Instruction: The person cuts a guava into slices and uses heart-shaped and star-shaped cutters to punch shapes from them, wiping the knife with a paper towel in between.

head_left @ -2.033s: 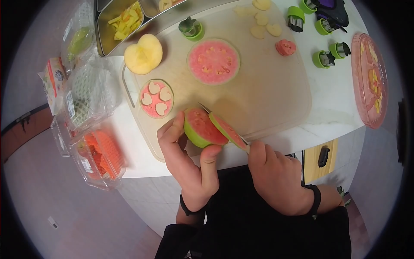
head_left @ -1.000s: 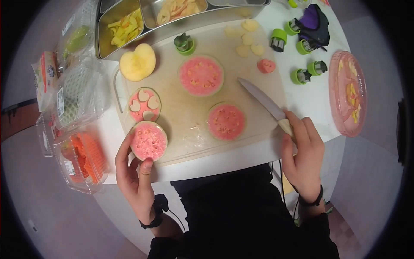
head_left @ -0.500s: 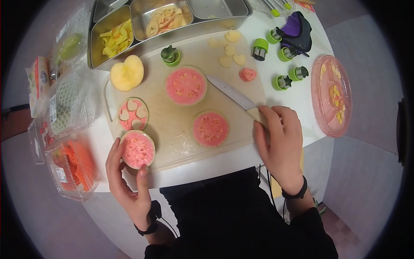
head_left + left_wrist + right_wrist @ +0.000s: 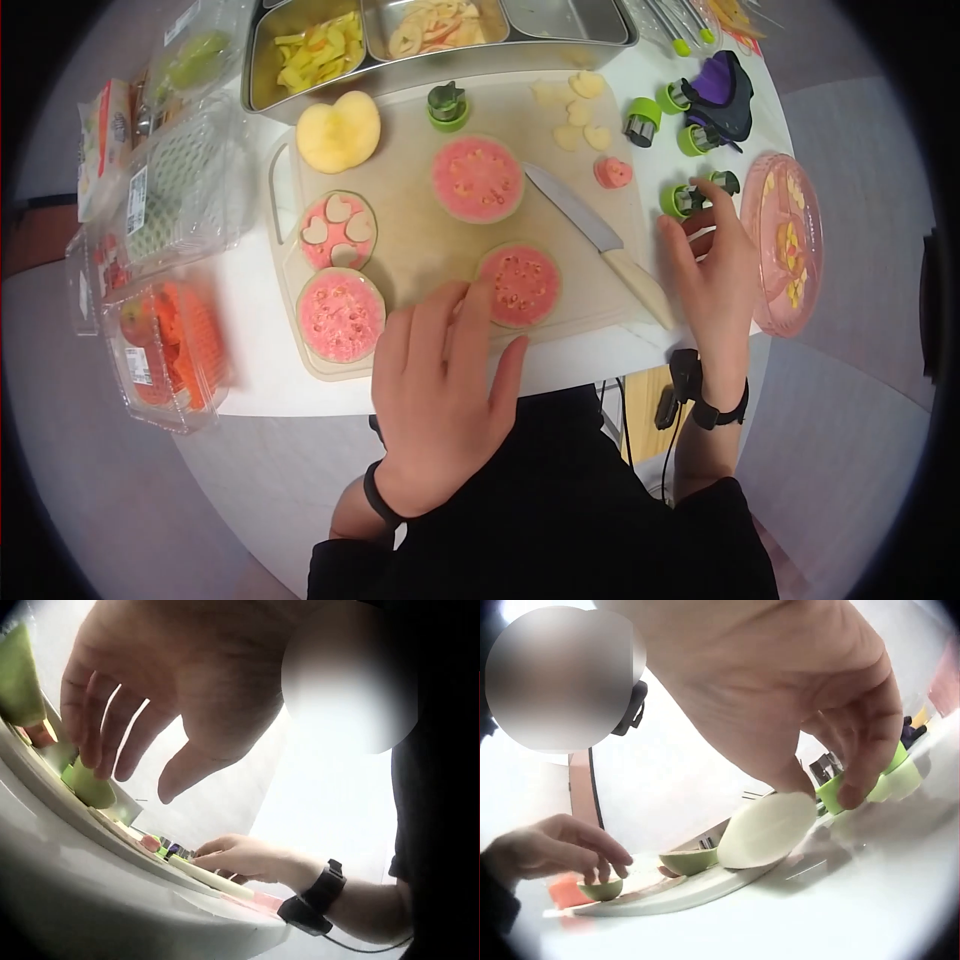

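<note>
My left hand (image 4: 435, 390) reaches over the front of the cutting board (image 4: 420, 270), fingers extended, its fingertips at the left edge of a pink guava piece (image 4: 525, 285). Left of it lies another cut guava piece (image 4: 342, 315), below a guava slice (image 4: 338, 232) with pale heart shapes in it. A larger guava piece (image 4: 478, 178) rests farther back. The knife (image 4: 575, 212) lies on the board, out of my hands. My right hand (image 4: 718, 275) is beside two green-rimmed metal cutters (image 4: 683, 201), its thumb and fingers spread around the nearer one; a gap shows by the thumb in the right wrist view.
A heart-shaped apple piece (image 4: 338, 132), a green cutter (image 4: 448, 105) and pale cut-outs (image 4: 575, 125) sit on the board. Behind stands a steel divided tray (image 4: 440, 55). Clear fruit boxes (image 4: 165, 345) line the left; a round pink container (image 4: 780, 245) is at right.
The left hand has let go of the left guava piece and moved right to another. The right hand has left the knife on the board and moved to the cutters.
</note>
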Demonstrator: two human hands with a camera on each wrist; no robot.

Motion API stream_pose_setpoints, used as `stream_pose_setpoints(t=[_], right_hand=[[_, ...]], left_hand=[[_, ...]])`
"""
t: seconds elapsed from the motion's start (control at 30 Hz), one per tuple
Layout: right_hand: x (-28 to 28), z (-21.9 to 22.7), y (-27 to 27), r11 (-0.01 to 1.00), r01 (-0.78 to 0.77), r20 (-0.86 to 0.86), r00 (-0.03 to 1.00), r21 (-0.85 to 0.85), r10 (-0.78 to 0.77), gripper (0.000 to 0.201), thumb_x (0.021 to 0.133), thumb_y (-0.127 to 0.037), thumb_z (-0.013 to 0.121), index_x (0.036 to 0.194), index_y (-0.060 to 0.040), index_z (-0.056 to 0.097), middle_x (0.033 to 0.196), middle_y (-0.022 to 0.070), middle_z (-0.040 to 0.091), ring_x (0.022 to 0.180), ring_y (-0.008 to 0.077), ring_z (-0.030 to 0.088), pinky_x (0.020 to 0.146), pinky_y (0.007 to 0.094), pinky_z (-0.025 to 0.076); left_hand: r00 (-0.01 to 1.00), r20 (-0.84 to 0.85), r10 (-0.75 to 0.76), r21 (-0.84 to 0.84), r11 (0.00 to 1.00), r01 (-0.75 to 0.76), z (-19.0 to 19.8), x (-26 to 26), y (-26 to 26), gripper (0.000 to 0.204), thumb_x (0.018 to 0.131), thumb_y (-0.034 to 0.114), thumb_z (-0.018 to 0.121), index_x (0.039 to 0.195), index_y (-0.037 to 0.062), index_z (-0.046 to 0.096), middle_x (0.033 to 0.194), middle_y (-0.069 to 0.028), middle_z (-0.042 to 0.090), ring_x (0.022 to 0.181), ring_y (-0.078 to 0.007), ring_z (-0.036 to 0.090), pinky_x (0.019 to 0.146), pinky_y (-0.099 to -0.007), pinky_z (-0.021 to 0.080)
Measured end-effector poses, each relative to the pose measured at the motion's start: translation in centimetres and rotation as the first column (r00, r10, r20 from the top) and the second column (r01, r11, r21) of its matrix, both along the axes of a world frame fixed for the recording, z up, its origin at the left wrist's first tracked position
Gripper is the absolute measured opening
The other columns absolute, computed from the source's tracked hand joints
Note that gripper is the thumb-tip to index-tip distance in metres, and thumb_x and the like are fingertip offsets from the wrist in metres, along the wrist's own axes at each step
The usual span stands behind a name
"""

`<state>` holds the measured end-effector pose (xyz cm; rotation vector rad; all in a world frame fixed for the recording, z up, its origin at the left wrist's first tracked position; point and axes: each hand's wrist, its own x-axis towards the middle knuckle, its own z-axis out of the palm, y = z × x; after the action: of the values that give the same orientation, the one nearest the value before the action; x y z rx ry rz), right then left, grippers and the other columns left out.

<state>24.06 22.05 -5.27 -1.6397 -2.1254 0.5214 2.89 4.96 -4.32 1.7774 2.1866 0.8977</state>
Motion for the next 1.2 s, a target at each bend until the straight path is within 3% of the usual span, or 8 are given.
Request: stream_pose_setpoints(t=[0.13, 0.33, 0.43, 0.67, 0.83, 0.93, 1.07, 1.2], right_hand=[[0.5, -0.5, 0.6, 0.995, -0.067, 0.093, 0.994, 0.070, 0.061, 0.036, 0.093, -0.011, 0.079, 0.124, 0.0034, 0.066, 0.102, 0.0163, 0.072, 0.074, 0.0236, 0.071, 0.061, 0.0381, 0.052], [-0.7, 1.6, -1.9, 0.999, 0.053, -0.201, 0.978, 0.001, -0.052, 0.032, 0.095, -0.002, 0.076, 0.125, 0.0007, 0.064, 0.113, 0.0117, 0.071, 0.090, 0.0165, 0.073, 0.071, 0.0296, 0.059], [-1.3, 2.9, -3.4, 1.000, 0.027, -0.288, 0.957, 0.003, -0.025, 0.035, 0.094, 0.003, 0.074, 0.127, -0.0014, 0.064, 0.111, 0.0066, 0.069, 0.096, 0.0137, 0.071, 0.075, 0.0266, 0.060], [-3.1, 3.8, -5.4, 0.969, -0.240, -0.358, 0.911, -0.051, 0.207, 0.042, 0.087, 0.010, 0.075, 0.127, -0.0012, 0.069, 0.116, 0.0100, 0.063, 0.103, 0.0187, 0.070, 0.081, 0.0301, 0.062], [-4.8, 3.3, -6.2, 0.931, -0.331, -0.391, 0.885, -0.152, 0.251, 0.048, 0.086, 0.010, 0.078, 0.131, -0.0017, 0.069, 0.118, 0.0131, 0.066, 0.104, 0.0216, 0.072, 0.084, 0.0332, 0.064], [-5.2, 2.3, -7.0, 0.928, -0.311, -0.504, 0.846, -0.204, 0.173, 0.055, 0.083, 0.012, 0.081, 0.135, -0.0023, 0.068, 0.117, 0.0122, 0.066, 0.098, 0.0215, 0.072, 0.082, 0.0309, 0.063], [-6.0, 2.3, -6.5, 0.906, -0.405, -0.398, 0.856, -0.119, 0.331, 0.054, 0.080, 0.011, 0.086, 0.130, -0.0018, 0.072, 0.114, 0.0111, 0.066, 0.090, 0.0197, 0.070, 0.075, 0.0289, 0.061], [-7.1, 2.5, -6.7, 0.892, -0.443, -0.310, 0.864, -0.091, 0.397, 0.051, 0.079, 0.008, 0.087, 0.128, -0.0014, 0.075, 0.113, 0.0120, 0.065, 0.090, 0.0204, 0.067, 0.073, 0.0299, 0.057]], left_hand=[[0.996, -0.066, 0.053, -0.096, 0.994, -0.059, -0.6, 0.7, 1.6, 0.063, 0.080, 0.017, 0.090, 0.135, 0.0000, 0.065, 0.120, -0.0157, 0.059, 0.103, -0.0357, 0.061, 0.085, -0.0445, 0.052], [0.998, -0.010, 0.065, -0.121, 0.990, -0.066, -0.8, 0.4, 2.6, 0.058, 0.079, 0.018, 0.090, 0.127, 0.0011, 0.063, 0.120, -0.0166, 0.058, 0.105, -0.0382, 0.059, 0.086, -0.0456, 0.051], [0.995, 0.088, 0.047, -0.086, 0.996, -0.039, -0.7, 0.0, 3.0, 0.050, 0.082, 0.014, 0.087, 0.123, 0.0015, 0.062, 0.116, -0.0167, 0.060, 0.103, -0.0393, 0.060, 0.084, -0.0461, 0.051], [0.956, 0.292, 0.021, -0.009, 1.000, -0.019, -1.5, -0.5, 2.5, 0.024, 0.094, -0.005, 0.069, 0.116, 0.0006, 0.064, 0.099, -0.0162, 0.064, 0.090, -0.0378, 0.065, 0.075, -0.0436, 0.052], [0.980, 0.172, 0.100, 0.022, 0.994, -0.105, -1.9, -1.5, 2.0, 0.026, 0.093, -0.009, 0.064, 0.117, -0.0001, 0.069, 0.102, -0.0164, 0.063, 0.091, -0.0369, 0.066, 0.077, -0.0425, 0.053], [0.982, 0.094, 0.162, 0.016, 0.986, -0.164, -1.5, -1.1, 1.7, 0.032, 0.091, -0.010, 0.066, 0.121, -0.0005, 0.070, 0.107, -0.0168, 0.064, 0.095, -0.0366, 0.066, 0.081, -0.0422, 0.055], [0.987, -0.020, 0.157, 0.024, 0.987, -0.156, -1.6, 0.0, 0.8, 0.040, 0.086, -0.010, 0.069, 0.125, -0.0029, 0.070, 0.118, -0.0186, 0.067, 0.103, -0.0381, 0.067, 0.088, -0.0443, 0.056], [0.998, 0.022, 0.066, 0.043, 0.997, -0.067, -2.3, 0.2, -1.2, 0.047, 0.080, -0.006, 0.075, 0.126, -0.0071, 0.069, 0.128, -0.0204, 0.068, 0.110, -0.0397, 0.067, 0.094, -0.0455, 0.057]])
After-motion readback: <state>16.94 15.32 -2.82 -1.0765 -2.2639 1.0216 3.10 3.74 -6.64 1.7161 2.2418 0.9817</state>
